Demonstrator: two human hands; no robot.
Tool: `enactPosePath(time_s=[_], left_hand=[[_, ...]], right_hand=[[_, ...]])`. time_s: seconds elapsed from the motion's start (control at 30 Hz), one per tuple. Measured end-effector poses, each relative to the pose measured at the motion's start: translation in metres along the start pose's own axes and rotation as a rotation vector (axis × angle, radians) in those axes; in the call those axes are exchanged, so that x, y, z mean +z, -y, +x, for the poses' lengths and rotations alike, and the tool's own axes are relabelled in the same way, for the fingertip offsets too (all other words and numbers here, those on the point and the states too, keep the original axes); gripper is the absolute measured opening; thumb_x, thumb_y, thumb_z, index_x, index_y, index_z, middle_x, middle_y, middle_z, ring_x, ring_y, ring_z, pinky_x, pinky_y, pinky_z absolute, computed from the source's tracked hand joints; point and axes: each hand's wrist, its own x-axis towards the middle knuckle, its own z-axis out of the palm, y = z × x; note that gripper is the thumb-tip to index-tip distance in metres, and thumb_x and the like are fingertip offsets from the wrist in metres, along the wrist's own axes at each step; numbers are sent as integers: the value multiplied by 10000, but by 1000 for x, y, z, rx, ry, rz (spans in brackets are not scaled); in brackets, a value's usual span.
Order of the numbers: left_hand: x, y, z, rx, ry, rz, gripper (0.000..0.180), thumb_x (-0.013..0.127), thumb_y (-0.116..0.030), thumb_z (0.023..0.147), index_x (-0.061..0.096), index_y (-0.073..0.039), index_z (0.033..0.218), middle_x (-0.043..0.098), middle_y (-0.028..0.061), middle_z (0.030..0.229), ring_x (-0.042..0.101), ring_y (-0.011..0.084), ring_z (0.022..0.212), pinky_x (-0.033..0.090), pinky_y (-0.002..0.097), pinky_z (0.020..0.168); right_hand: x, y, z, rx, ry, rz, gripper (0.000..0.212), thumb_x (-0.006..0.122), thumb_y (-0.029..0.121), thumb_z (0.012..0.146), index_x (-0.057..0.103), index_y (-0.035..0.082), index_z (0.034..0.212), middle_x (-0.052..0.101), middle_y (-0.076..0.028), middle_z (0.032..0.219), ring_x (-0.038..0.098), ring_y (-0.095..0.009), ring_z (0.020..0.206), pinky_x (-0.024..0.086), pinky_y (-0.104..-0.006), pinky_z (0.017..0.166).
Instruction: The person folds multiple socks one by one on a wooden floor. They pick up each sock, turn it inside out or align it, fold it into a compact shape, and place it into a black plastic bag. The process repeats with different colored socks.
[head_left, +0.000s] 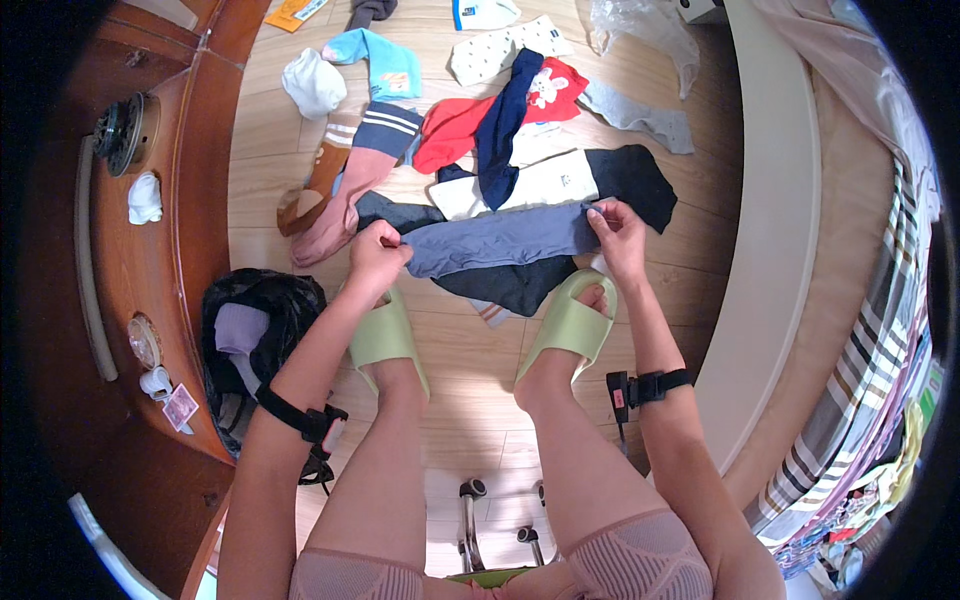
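A blue-grey sock (500, 242) is stretched sideways just above the floor in front of my feet. My left hand (378, 258) pinches its left end, while my right hand (620, 240) pinches the right end. Partly hidden under it lies a dark sock (525, 287). Just beyond are a white sock with a black end (540, 188) and a navy sock (505, 125) lying across a red sock with a white rabbit (450, 130). Nearest my left hand is a pink sock with a striped navy cuff (345, 205), beside a brown sock (328, 175).
Farther off lie a light blue sock (385, 65), a dotted white one (505, 50), a grey one (640, 118) and a clear plastic bag (650, 35). A black bag holding a lilac sock (240, 328) stands left, by the wooden cabinet (205, 180). Green slippers (383, 335) are on my feet; a bed (840, 220) is right.
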Motion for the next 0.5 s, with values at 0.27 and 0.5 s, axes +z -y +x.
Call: enactPosePath(time_s=[0.27, 0.5], left_hand=[[0, -10, -3, 8, 36, 114, 223, 786, -85, 702, 617, -26, 834, 631, 37, 734, 582, 122, 659, 487, 293, 602], [-23, -97, -27, -447, 445, -553, 147, 690, -132, 867, 635, -24, 949, 675, 69, 910, 668, 173, 796, 582, 298, 703]], right_hand=[[18, 54, -17, -215, -232, -576, 318, 770, 129, 805, 653, 12, 1076, 654, -167, 993, 643, -269, 914, 517, -368, 853], [70, 116, -64, -637, 513, -350, 570, 767, 91, 700, 590, 53, 1240, 603, -158, 1220, 576, -349, 1136, 460, -429, 1003]])
